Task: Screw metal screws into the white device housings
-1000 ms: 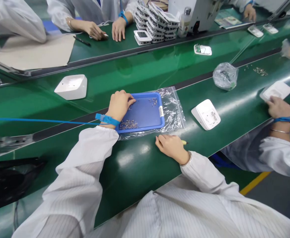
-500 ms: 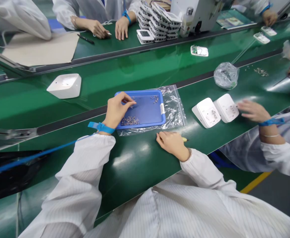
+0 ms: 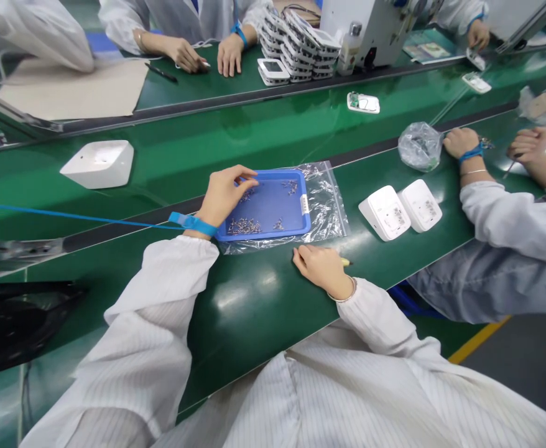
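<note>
My left hand (image 3: 224, 194) hovers over the upper left corner of a blue plastic tray (image 3: 273, 174). Its thumb and index finger curve toward each other with a small gap, and nothing shows between them. Small metal screws (image 3: 244, 226) lie heaped at the tray's near left; smaller groups sit at the far right (image 3: 290, 186), beneath my left fingers, and near the front middle (image 3: 278, 223). Curled on the bench right of the tray's near edge, my right hand (image 3: 319, 267) closes around a slim thing with a yellow end (image 3: 346, 262); the rest of it is hidden.
A clear zip bag (image 3: 326, 205) lies under the tray. To the right stand two white housings (image 3: 385, 213) and a crumpled plastic bag (image 3: 419, 147). Another white housing (image 3: 98, 163) sits on the green belt (image 3: 198, 140). A co-worker's arms (image 3: 492, 199) rest at right.
A small group of screws now lies near the tray's front middle. My left hand has shifted slightly up. The co-worker's hand at right has moved away from the white housings; items on the belt have shifted left.
</note>
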The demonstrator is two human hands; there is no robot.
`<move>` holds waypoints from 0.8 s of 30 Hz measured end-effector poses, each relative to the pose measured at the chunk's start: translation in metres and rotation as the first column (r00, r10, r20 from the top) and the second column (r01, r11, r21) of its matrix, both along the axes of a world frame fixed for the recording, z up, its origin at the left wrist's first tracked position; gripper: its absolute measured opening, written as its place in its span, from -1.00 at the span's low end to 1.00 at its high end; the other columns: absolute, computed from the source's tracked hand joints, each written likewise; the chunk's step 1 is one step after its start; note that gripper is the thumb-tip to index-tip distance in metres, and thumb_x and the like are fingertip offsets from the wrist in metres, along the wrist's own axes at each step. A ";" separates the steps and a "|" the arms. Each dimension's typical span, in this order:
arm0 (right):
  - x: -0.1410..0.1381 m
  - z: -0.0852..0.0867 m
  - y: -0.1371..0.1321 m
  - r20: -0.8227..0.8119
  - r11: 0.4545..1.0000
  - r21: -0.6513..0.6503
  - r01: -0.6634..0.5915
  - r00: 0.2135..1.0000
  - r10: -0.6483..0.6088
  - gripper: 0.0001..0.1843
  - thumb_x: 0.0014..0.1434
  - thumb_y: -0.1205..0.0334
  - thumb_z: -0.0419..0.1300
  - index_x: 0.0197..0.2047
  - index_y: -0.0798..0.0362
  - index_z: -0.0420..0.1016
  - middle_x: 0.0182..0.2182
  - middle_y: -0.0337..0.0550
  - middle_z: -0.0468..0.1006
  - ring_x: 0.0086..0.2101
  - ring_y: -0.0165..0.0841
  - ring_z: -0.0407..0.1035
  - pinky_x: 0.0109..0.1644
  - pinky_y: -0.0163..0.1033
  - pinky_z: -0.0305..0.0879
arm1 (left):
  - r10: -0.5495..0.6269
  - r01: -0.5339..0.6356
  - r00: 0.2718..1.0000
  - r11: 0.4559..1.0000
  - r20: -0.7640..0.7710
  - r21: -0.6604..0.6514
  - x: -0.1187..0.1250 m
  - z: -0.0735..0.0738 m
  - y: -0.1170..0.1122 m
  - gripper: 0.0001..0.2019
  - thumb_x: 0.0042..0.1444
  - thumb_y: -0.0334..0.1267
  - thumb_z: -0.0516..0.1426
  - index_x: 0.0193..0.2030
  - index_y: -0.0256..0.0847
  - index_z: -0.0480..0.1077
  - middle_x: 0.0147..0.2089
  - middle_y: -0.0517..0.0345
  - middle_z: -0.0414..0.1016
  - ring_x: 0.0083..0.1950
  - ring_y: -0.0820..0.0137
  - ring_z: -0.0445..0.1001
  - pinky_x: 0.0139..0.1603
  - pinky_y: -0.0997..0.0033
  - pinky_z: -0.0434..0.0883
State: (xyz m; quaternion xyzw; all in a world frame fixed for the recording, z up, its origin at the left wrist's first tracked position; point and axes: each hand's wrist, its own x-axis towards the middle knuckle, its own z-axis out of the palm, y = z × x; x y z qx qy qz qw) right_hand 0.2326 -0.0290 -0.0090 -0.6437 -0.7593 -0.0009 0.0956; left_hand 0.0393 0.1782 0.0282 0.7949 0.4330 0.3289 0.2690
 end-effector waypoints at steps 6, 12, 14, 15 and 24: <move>0.000 0.001 0.000 -0.011 1.000 -0.013 0.013 1.000 -0.014 -0.52 0.40 0.12 -0.16 -0.43 0.09 0.41 -0.53 -0.19 0.54 -0.54 -0.47 0.36 -0.45 -0.23 -0.28 | 0.029 -0.016 0.962 0.999 -0.271 0.051 0.001 -0.021 0.019 -0.90 0.16 -0.31 0.14 -0.29 -0.24 0.48 -0.19 -0.01 0.44 -0.10 0.20 0.42 0.08 0.14 0.36; 0.000 0.007 0.000 -0.021 0.999 -0.051 -0.014 1.000 0.013 -0.52 0.40 0.12 -0.16 -0.43 0.07 0.41 -0.54 -0.20 0.51 -0.55 -0.48 0.30 -0.45 -0.25 -0.24 | 0.042 -0.033 0.989 0.997 -0.143 0.066 0.003 -0.015 -0.002 -0.94 0.21 -0.28 0.13 -0.24 -0.21 0.38 -0.21 0.04 0.43 -0.08 0.21 0.42 0.09 0.19 0.35; 0.005 0.014 -0.004 -0.029 0.998 -0.060 -0.027 0.999 0.026 -0.53 0.40 0.10 -0.14 -0.43 0.06 0.42 -0.51 -0.22 0.50 -0.54 -0.48 0.29 -0.47 -0.27 -0.19 | 0.031 -0.026 0.998 0.995 -0.052 0.091 -0.002 -0.012 -0.025 -0.90 0.27 -0.26 0.07 -0.18 -0.20 0.39 -0.19 0.06 0.48 -0.10 0.26 0.46 0.06 0.24 0.39; 0.010 0.020 -0.008 -0.037 0.998 -0.061 -0.017 0.999 0.015 -0.53 0.40 0.09 -0.14 -0.42 0.06 0.42 -0.48 -0.21 0.49 -0.54 -0.48 0.29 -0.48 -0.28 -0.15 | 0.017 -0.016 1.000 0.994 -0.013 0.105 -0.006 -0.011 -0.039 -0.88 0.29 -0.26 0.06 -0.17 -0.20 0.39 -0.18 0.07 0.50 -0.10 0.29 0.48 0.04 0.26 0.41; 0.111 0.040 -0.028 0.011 0.783 0.122 0.610 0.788 -0.616 -0.40 0.31 0.03 -0.07 0.30 0.19 0.16 0.20 0.37 0.23 -0.27 -0.16 0.47 -0.43 -0.17 0.29 | 0.281 -0.169 0.891 0.934 0.356 -0.314 -0.041 -0.017 -0.152 -0.79 -0.08 -0.21 0.37 -0.41 -0.18 0.42 -0.33 0.14 0.54 -0.23 0.30 0.58 -0.10 0.25 0.60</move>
